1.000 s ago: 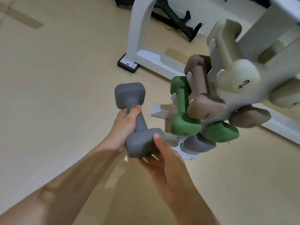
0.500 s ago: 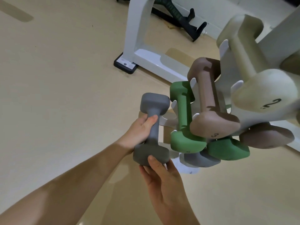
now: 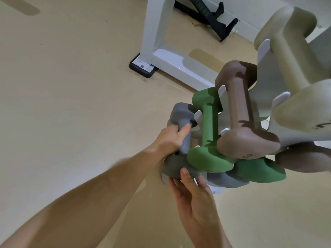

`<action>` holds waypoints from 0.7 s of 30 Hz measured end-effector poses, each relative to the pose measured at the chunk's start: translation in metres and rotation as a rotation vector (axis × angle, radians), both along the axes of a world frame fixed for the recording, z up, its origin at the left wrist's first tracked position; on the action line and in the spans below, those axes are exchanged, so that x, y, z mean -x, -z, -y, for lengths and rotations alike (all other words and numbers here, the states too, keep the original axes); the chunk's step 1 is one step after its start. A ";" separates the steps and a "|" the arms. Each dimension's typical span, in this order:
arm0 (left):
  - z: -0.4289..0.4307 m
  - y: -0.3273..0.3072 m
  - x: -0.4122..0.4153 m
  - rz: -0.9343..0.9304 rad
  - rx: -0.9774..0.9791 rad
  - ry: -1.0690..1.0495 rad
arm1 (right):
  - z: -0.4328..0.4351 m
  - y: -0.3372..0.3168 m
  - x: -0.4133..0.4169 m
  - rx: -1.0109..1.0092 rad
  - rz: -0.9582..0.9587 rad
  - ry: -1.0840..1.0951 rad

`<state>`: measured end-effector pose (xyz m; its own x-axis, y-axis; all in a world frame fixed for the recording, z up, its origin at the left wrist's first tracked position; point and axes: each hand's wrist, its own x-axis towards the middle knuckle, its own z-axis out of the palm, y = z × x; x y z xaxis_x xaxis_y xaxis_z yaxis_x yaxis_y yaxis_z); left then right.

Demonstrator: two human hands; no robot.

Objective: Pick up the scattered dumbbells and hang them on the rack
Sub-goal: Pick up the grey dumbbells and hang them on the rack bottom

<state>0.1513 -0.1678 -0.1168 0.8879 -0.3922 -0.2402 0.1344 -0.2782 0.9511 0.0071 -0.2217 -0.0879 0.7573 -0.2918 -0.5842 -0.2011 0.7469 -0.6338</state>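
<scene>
My left hand (image 3: 172, 139) grips the handle of a grey dumbbell (image 3: 180, 115), held upright against the lowest left prongs of the white rack (image 3: 265, 49). My right hand (image 3: 193, 196) supports the grey dumbbell's lower head from below with thumb and fingers. Whether the handle rests on the prongs I cannot tell. Just right of it hang a green dumbbell (image 3: 207, 126), a brown dumbbell (image 3: 240, 113) marked 3 and a cream dumbbell (image 3: 290, 68) marked 2. On the rack's far side, heads of another grey dumbbell (image 3: 225, 179), another green dumbbell (image 3: 259, 170) and another brown dumbbell (image 3: 304, 158) show.
A white machine frame (image 3: 157, 33) with a black foot (image 3: 141, 67) stands on the beige floor (image 3: 71, 86) behind the rack. A black stand (image 3: 215, 18) lies by the wall at the back.
Both hands carried the grey dumbbell right and away from me, from free air up against the rack's lowest left prongs beside the green dumbbell. The view has moved closer to the rack.
</scene>
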 end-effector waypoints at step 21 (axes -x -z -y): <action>0.003 -0.001 0.018 -0.220 -0.004 -0.015 | 0.039 -0.007 0.004 0.254 -0.271 -0.333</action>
